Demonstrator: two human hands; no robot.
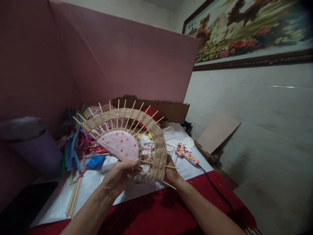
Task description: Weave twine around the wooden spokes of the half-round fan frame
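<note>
A half-round fan (160, 143) of thin wooden sticks, with a wide band of woven twine, is held tilted above the table. Its inner half-disc (119, 143) is covered in pink cloth with red dots, edged with twine. My left hand (124, 171) grips the fan at the lower edge of the half-disc, thumb on the front. Around the right end of the woven band, my right hand (171, 169) is closed, its fingers mostly hidden behind. Stick ends poke out past the outer rim.
A flower-patterned glue gun (187, 155) with a black cord lies on white paper at right. Wooden sticks (74, 199), a blue packet (96, 161) and coloured pipe cleaners (73, 147) lie left. A purple tumbler (34, 147) stands far left; cardboard (171, 111) is behind.
</note>
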